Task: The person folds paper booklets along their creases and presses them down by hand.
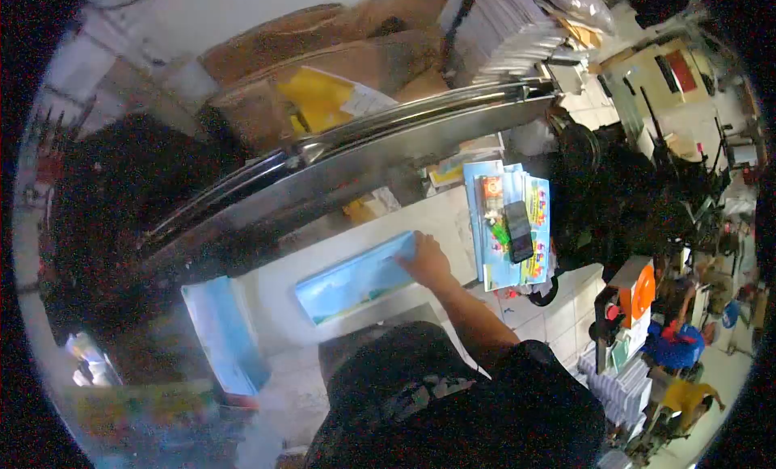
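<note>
My right hand (426, 263) reaches in from the right and grips the right end of a long blue printed sheet (356, 277), which lies slanted on the pale tabletop (279, 267). Its fingers are bent over that end. My left hand is not in view. A blurred blue stack (222, 336) lies to the left of the sheet. To the right of my hand is a pile of colourful printed sheets (495, 267). On this pile rest a black phone (520, 232), a small orange-and-white packet (491, 193) and a bright green item (500, 233).
A shiny metal rail (364, 130) crosses beyond the tabletop, with brown cardboard (250, 101) and yellow paper (317, 97) behind it. White paper stacks (505, 37) stand at the top. An orange machine (638, 291) is at right, near a person in yellow (683, 396).
</note>
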Demonstrator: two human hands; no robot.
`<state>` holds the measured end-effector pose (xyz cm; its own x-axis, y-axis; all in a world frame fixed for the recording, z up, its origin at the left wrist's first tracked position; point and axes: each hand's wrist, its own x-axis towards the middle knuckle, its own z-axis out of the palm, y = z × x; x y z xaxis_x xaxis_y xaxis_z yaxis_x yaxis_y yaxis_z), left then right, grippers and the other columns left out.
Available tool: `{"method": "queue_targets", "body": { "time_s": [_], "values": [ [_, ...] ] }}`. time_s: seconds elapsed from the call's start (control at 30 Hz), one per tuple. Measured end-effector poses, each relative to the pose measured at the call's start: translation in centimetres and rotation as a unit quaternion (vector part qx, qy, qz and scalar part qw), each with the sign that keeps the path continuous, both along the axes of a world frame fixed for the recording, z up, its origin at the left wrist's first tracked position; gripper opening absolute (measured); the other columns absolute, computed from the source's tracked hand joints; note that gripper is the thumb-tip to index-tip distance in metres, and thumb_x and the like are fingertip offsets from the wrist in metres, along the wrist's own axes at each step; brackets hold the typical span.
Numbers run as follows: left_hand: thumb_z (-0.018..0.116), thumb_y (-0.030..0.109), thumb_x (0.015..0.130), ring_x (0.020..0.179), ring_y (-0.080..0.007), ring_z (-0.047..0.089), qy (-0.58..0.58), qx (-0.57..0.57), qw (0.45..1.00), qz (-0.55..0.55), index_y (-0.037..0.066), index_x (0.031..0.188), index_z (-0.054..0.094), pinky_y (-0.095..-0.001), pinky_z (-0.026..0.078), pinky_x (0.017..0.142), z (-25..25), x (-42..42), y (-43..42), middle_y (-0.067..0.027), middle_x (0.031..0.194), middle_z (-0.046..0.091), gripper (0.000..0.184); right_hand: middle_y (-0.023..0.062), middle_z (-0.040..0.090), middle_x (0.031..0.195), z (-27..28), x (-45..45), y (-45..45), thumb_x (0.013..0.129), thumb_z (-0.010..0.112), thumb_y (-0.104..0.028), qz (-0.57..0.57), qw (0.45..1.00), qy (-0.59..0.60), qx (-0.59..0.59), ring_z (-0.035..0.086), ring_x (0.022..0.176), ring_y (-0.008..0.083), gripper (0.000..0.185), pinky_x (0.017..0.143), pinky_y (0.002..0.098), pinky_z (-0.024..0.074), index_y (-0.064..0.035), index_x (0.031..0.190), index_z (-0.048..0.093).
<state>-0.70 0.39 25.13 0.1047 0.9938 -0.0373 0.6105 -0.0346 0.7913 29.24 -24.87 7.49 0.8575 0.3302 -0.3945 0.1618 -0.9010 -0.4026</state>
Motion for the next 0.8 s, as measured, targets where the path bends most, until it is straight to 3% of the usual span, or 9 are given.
{"method": "queue_targets", "body": {
  "time_s": [0.17, 0.23, 0.37, 0.43, 0.47, 0.53, 0.6, 0.73, 0.8],
  "values": [
    [0.055, 0.025, 0.092, 0.112, -0.0331, 0.053, -0.034, 0.029, 0.996, -0.076, -0.002, 0.135, 0.04, -0.0443, 0.042, 0.099, 2.9, 7.7, -1.8, -0.0209, 0.128, 0.051, 0.053, 0.0205, 0.051, 0.116, 1.1, 0.7, -1.4, 0.077, 0.071, -0.048, -0.034, 0.999, -0.004, 0.039, 0.052, 0.11, 0.0375, 0.08, 0.086, 0.0451, 0.0494, -0.0037, 0.134, 0.038],
    [0.055, 0.026, 0.093, 0.113, -0.0331, 0.052, -0.05, 0.035, 0.993, -0.101, -0.002, 0.135, 0.04, -0.0442, 0.041, 0.099, 3.8, 10.5, -2.2, -0.0209, 0.129, 0.051, 0.053, 0.0253, 0.05, 0.126, 4.3, 1.7, -1.5, 0.077, 0.073, -0.045, -0.047, 0.951, -0.015, 0.306, 0.05, 0.116, 0.0413, 0.085, 0.098, 0.0445, 0.0446, 0.003, 0.136, 0.035],
    [0.054, 0.027, 0.093, 0.114, -0.0331, 0.051, -0.097, -0.009, 0.989, -0.111, -0.003, 0.136, 0.039, -0.0442, 0.041, 0.1, 3.2, 16.4, -3.8, -0.0209, 0.13, 0.05, 0.054, 0.0281, 0.037, 0.143, 16.2, 2.7, -1.7, 0.079, 0.073, -0.042, 0.162, 0.865, 0.084, 0.468, 0.04, 0.132, 0.039, 0.092, 0.109, 0.0417, 0.0326, 0.0038, 0.144, 0.026],
    [0.056, 0.009, 0.091, 0.109, -0.0257, 0.055, -0.249, -0.094, 0.958, -0.11, -0.003, 0.134, 0.041, -0.0368, 0.046, 0.094, 0.1, 18.2, -4.8, -0.015, 0.124, 0.055, 0.047, 0.0271, 0.033, 0.146, 16.7, 3.0, -1.9, 0.08, 0.072, -0.043, 0.194, 0.862, 0.13, 0.449, 0.037, 0.134, 0.0374, 0.094, 0.11, 0.0414, 0.0302, 0.0034, 0.146, 0.023],
    [0.057, 0.009, 0.09, 0.11, -0.0233, 0.054, -0.435, -0.205, 0.846, -0.228, -0.002, 0.133, 0.042, -0.0364, 0.044, 0.096, -1.2, 18.2, -5.1, -0.0138, 0.122, 0.055, 0.047, 0.0261, 0.029, 0.15, 15.9, 3.4, -1.8, 0.081, 0.072, -0.044, 0.225, 0.864, 0.17, 0.418, 0.034, 0.137, 0.0357, 0.096, 0.112, 0.0411, 0.0277, 0.003, 0.147, 0.02],
    [0.059, 0.009, 0.089, 0.106, -0.0204, 0.055, -0.491, -0.208, 0.797, -0.284, -0.002, 0.13, 0.043, -0.0367, 0.045, 0.094, -2.0, 18.9, -6.4, -0.0129, 0.117, 0.056, 0.045, 0.0243, 0.025, 0.152, 12.9, 2.6, -1.8, 0.081, 0.068, -0.052, 0.201, 0.813, 0.241, 0.49, 0.027, 0.14, 0.0319, 0.101, 0.113, 0.0412, 0.0217, 0.0054, 0.147, 0.019],
    [0.058, 0.01, 0.09, 0.104, -0.02, 0.055, -0.479, -0.186, 0.822, -0.247, -0.002, 0.128, 0.043, -0.0366, 0.045, 0.093, -4.5, 18.2, -7.3, -0.0123, 0.116, 0.056, 0.043, 0.0211, 0.021, 0.154, 10.6, 1.1, -1.9, 0.081, 0.056, -0.067, 0.187, 0.753, 0.341, 0.531, 0.019, 0.143, 0.0299, 0.106, 0.115, 0.0419, 0.0131, 0.0088, 0.146, 0.019],
    [0.056, 0.012, 0.094, 0.102, -0.0178, 0.054, -0.458, -0.085, 0.85, -0.247, -0.002, 0.123, 0.044, -0.0353, 0.044, 0.093, -9.0, 14.1, -9.8, -0.0109, 0.114, 0.055, 0.035, 0.0211, 0.02, 0.155, 9.4, -2.4, -0.7, 0.083, 0.064, -0.055, 0.333, 0.722, 0.355, 0.492, 0.018, 0.144, 0.0289, 0.102, 0.116, 0.0394, 0.0153, 0.0032, 0.149, 0.013],
    [0.056, 0.009, 0.092, 0.105, -0.0188, 0.054, -0.461, -0.072, 0.858, -0.212, 0.0, 0.126, 0.044, -0.0366, 0.044, 0.095, -9.2, 11.0, -11.5, -0.0118, 0.117, 0.056, 0.037, 0.0228, 0.038, 0.143, 11.5, -4.3, -1.1, 0.088, 0.061, -0.044, 0.342, 0.803, 0.29, 0.392, 0.038, 0.131, 0.0362, 0.08, 0.107, 0.0412, 0.0313, -0.0003, 0.145, 0.026]
  ]
}}
